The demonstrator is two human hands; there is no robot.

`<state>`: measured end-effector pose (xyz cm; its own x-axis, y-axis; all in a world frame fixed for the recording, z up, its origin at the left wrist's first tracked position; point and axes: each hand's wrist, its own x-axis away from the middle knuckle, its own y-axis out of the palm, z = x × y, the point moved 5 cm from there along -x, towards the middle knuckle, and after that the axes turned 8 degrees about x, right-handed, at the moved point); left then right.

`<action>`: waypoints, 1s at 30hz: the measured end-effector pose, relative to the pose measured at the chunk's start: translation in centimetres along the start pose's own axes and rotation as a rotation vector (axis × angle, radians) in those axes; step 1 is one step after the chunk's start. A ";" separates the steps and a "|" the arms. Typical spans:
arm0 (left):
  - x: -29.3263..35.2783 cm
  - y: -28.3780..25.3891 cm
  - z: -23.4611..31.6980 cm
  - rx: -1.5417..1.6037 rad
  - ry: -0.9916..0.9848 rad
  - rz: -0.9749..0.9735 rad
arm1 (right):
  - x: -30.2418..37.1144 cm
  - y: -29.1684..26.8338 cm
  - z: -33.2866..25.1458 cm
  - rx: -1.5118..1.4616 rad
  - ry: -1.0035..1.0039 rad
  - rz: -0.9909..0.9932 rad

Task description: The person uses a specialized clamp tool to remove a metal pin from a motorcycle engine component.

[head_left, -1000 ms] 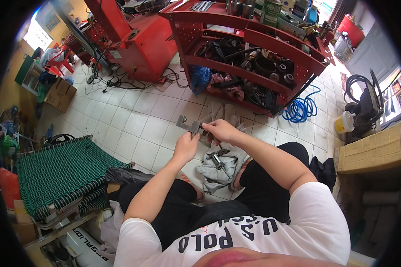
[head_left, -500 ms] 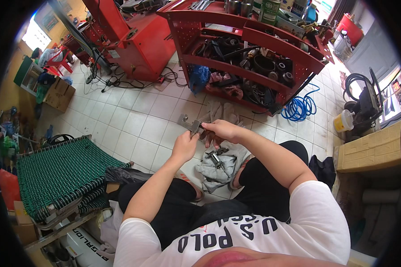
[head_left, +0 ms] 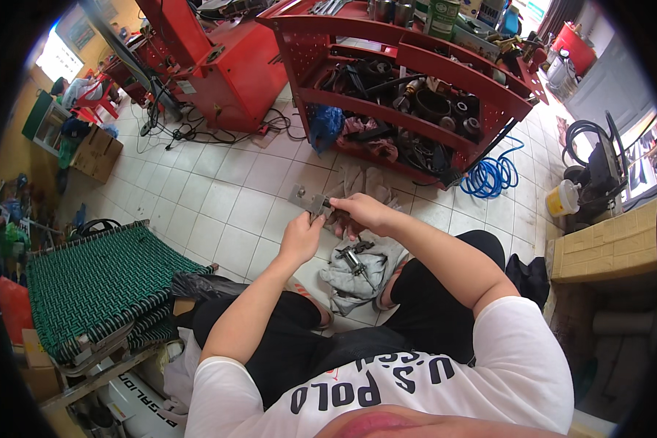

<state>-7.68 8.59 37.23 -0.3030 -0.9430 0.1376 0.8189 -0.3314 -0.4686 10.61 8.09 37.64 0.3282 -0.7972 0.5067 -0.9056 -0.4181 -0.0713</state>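
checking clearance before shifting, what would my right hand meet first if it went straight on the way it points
The grey metal piece just ahead of your right hand, apparently; beyond it, probably tiled floor, though depth is unclear.

Trolley (head_left: 328,28) dead ahead, cot (head_left: 109,288) out left

Here's the bracket (head_left: 318,205), in left hand (head_left: 300,239) and right hand (head_left: 365,212) both! Closer in, below them, a cloth (head_left: 341,285) lies on the floor (head_left: 223,233), with a cylinder (head_left: 354,262) on top. Beyond the hands stands the trolley: parts (head_left: 433,106) inside, containers (head_left: 442,20) above. Hose coil (head_left: 491,174) ahead-right, bucket (head_left: 561,199) farther right; box (head_left: 97,154) away ahead-left.
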 end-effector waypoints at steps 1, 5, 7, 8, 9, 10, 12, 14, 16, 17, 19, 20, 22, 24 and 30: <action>-0.1 0.1 0.1 0.000 -0.013 -0.005 | 0.0 -0.3 0.2 -0.046 0.027 -0.016; 0.2 -0.4 -0.3 -0.014 0.015 0.012 | 2.4 0.2 -4.1 0.959 -0.355 0.471; 0.0 -0.2 -0.4 -0.009 0.009 0.016 | 3.0 0.5 -4.2 1.069 -0.466 0.558; -0.1 -0.1 -0.4 -0.007 0.010 0.016 | 2.6 0.8 -3.6 1.081 -0.500 0.569; -0.1 0.0 -0.4 -0.017 -0.002 0.013 | 2.3 1.0 -3.4 1.092 -0.534 0.580; -0.1 0.0 -0.4 -0.028 -0.014 0.011 | 2.0 1.0 -3.1 1.093 -0.532 0.580; -0.1 -0.1 -0.4 -0.025 -0.001 0.018 | 1.2 0.6 -2.5 0.944 -0.492 0.538; 0.0 -0.1 -0.2 -0.022 0.014 0.026 | -0.5 -0.3 -0.6 0.327 -0.210 0.253; 0.5 -0.3 1.1 0.083 0.062 0.027 | -0.3 0.6 0.4 -0.343 0.076 -0.082; 0.4 -0.3 1.2 0.085 0.061 0.029 | -0.4 0.5 0.5 -0.340 0.078 -0.082; 0.2 -0.3 1.1 0.018 0.005 0.004 | -0.5 -0.2 0.3 -0.033 0.044 0.063; 0.2 -0.3 1.1 0.020 0.004 0.005 | -0.2 0.0 0.4 -0.030 0.045 0.062; 0.3 -0.5 0.7 -0.011 0.019 0.021 | 2.3 0.1 -3.4 0.974 -0.514 0.594; 0.0 -0.3 -0.2 -0.017 0.034 0.038 | 2.4 0.6 -3.6 1.019 -0.557 0.596; -0.1 -0.1 -0.7 0.004 0.046 0.043 | 0.8 0.2 -2.2 0.577 -0.305 0.350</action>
<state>-8.05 8.76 36.69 -0.2898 -0.9540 0.0774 0.8336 -0.2913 -0.4693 10.11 8.31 39.97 0.1825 -0.9763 0.1166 -0.7130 -0.2131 -0.6680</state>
